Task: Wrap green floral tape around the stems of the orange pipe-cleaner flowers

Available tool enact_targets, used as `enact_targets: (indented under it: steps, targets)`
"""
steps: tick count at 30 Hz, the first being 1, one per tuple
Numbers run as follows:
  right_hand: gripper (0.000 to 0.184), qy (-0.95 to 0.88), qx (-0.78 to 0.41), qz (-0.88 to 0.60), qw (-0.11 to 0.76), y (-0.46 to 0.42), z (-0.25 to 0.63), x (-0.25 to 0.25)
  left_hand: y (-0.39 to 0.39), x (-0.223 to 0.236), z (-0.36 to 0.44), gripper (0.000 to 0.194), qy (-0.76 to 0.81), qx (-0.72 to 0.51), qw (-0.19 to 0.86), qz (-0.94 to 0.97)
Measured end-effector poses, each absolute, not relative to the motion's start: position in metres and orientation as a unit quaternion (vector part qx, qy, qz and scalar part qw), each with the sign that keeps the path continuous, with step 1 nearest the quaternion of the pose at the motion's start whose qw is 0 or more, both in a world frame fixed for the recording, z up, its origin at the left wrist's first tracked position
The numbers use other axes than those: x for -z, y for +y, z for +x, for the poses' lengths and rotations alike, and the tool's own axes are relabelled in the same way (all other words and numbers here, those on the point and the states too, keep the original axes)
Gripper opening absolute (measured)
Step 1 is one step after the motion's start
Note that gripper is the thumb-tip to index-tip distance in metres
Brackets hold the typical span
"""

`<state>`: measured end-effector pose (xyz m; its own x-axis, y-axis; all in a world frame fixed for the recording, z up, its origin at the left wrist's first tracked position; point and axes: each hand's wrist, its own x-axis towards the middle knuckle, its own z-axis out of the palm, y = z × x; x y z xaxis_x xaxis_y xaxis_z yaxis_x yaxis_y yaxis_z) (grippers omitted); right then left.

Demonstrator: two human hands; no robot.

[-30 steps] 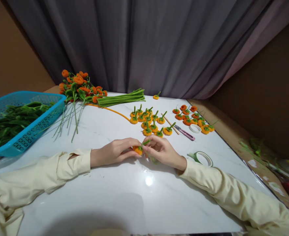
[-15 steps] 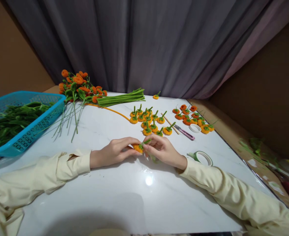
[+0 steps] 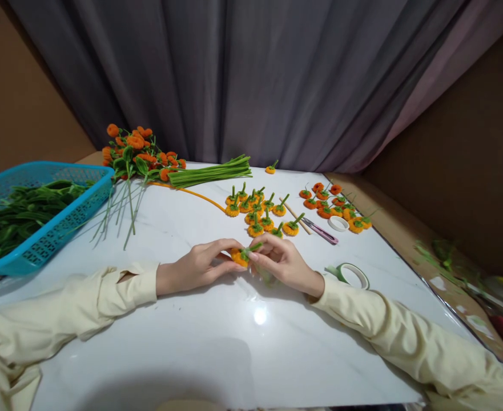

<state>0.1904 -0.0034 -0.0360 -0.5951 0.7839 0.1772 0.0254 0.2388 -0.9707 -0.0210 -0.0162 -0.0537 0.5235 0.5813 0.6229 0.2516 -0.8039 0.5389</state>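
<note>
My left hand pinches a fuzzy yellow-orange flower head between thumb and fingers. A green stem sticks out from its base toward the right. My right hand is closed at that stem, thumb and fingertips around a pale green strip, which looks like floral tape and hangs partly hidden below the fingers. Just beyond my hands stand several matching yellow flower heads with short green stems pointing up. A roll of green tape lies by my right wrist.
At left, a blue basket holds green leaves. Orange flowers and a bundle of green pipe-cleaner stems lie at the back. Right of centre are pink-handled scissors, a thin stick, a white tape roll and orange flower heads.
Both hands stay in nearly the same place. The flower head has turned slightly between my fingers, and the pale strip below my right hand has shifted a little.
</note>
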Motion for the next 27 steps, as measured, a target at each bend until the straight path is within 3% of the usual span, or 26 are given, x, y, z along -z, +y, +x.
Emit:
enact_targets:
  steps: [27]
  targets:
    - [0.017,-0.762,-0.455,-0.288,0.360,-0.0045,0.1897,0.0412,-0.0138,0.0486,-0.0209,0.024,0.188,-0.391,0.116,0.893]
